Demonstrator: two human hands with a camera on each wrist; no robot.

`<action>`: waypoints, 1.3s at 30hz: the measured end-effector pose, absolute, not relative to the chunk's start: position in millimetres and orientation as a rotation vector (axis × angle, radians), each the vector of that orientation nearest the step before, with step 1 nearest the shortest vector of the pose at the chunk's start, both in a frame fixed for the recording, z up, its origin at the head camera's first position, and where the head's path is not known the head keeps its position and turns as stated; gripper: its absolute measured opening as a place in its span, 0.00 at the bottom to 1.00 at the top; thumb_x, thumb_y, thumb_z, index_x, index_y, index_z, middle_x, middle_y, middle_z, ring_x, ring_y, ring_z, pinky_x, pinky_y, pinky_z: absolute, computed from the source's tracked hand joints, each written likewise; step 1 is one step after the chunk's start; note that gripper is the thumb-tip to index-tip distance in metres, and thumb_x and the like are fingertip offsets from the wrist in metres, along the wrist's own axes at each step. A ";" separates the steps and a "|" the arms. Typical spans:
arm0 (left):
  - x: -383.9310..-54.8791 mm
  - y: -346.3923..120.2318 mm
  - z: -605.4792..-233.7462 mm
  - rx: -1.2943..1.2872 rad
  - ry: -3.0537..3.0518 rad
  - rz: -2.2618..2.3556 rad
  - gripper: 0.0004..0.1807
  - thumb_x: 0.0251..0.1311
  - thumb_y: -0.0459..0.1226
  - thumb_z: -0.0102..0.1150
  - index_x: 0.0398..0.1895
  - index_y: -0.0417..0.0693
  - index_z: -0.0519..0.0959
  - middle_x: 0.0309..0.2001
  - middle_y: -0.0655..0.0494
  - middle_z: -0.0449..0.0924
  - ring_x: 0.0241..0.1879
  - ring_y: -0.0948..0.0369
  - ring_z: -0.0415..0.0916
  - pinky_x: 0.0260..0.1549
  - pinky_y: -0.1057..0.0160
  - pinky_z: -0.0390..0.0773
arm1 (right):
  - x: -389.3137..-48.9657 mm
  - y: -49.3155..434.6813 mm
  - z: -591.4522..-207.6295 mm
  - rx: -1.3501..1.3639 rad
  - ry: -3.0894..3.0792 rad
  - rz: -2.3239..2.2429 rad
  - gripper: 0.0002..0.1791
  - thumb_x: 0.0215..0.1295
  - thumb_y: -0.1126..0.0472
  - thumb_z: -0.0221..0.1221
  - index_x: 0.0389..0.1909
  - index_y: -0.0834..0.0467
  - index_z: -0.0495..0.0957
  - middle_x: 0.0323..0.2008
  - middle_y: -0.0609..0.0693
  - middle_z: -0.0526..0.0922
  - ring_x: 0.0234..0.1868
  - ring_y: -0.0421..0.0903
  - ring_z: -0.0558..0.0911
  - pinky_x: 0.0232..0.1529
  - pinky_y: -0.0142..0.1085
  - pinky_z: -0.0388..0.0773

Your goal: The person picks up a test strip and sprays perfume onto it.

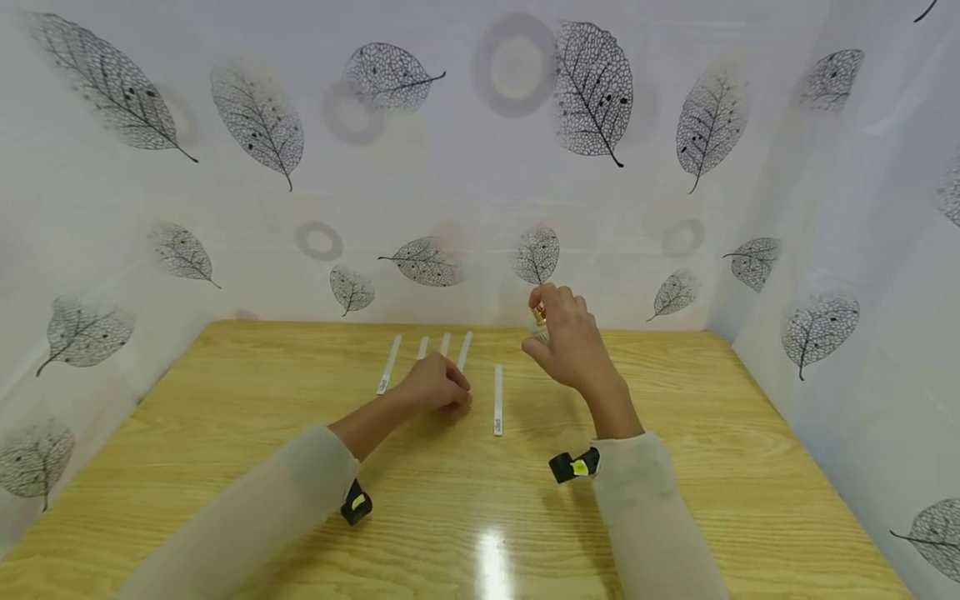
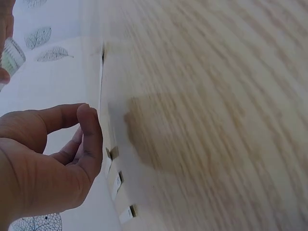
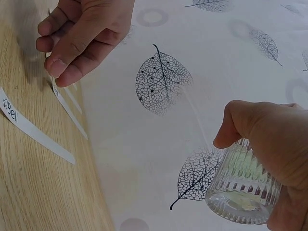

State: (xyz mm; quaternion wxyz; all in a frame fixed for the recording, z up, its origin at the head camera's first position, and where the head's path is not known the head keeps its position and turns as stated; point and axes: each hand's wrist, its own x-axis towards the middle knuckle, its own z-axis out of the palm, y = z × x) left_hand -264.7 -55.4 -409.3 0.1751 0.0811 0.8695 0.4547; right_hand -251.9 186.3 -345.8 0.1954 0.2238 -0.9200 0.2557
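Observation:
My left hand (image 1: pixel 438 385) hovers over the near ends of the paper strips, fingers curled and thumb meeting a fingertip. In the left wrist view no strip shows between those fingertips (image 2: pixel 85 109). One white strip (image 3: pixel 71 109) marked "Bell" lies just past the hand in the right wrist view. A separate strip (image 1: pixel 498 400) lies to the right of it. My right hand (image 1: pixel 573 342), raised above the table, grips a ribbed clear glass spray bottle (image 3: pixel 243 192). Its gold spray top (image 1: pixel 538 315) is under the index finger, and pale liquid shows inside.
More paper strips stand side by side on the wooden table (image 1: pixel 450 508), the leftmost strip (image 1: pixel 388 365) being fully visible. A pale curtain (image 1: pixel 465 192) with leaf prints rises behind the table's far edge and along its sides.

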 end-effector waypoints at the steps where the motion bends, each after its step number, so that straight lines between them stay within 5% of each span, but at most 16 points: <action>1: -262.8 -54.2 -409.5 0.234 2.455 1.293 0.05 0.55 0.29 0.72 0.33 0.38 0.85 0.25 0.50 0.85 0.22 0.60 0.83 0.26 0.66 0.83 | -251.8 186.1 -345.7 0.626 -2.578 0.717 0.22 0.61 0.63 0.61 0.53 0.54 0.63 0.43 0.56 0.70 0.43 0.57 0.67 0.40 0.50 0.63; 24: -240.9 -30.6 -419.2 0.245 2.251 1.423 0.08 0.55 0.29 0.73 0.35 0.37 0.83 0.33 0.48 0.84 0.27 0.59 0.84 0.31 0.64 0.86 | -252.3 186.5 -346.0 0.621 -2.580 0.716 0.24 0.59 0.63 0.62 0.53 0.53 0.63 0.44 0.56 0.70 0.45 0.59 0.69 0.41 0.52 0.66; 39: -234.7 -17.0 -422.9 0.182 2.263 1.503 0.11 0.51 0.26 0.75 0.32 0.37 0.79 0.25 0.46 0.83 0.19 0.60 0.82 0.24 0.62 0.86 | -251.6 185.6 -344.4 0.616 -2.587 0.709 0.24 0.59 0.63 0.62 0.53 0.53 0.63 0.43 0.56 0.70 0.43 0.59 0.69 0.40 0.52 0.67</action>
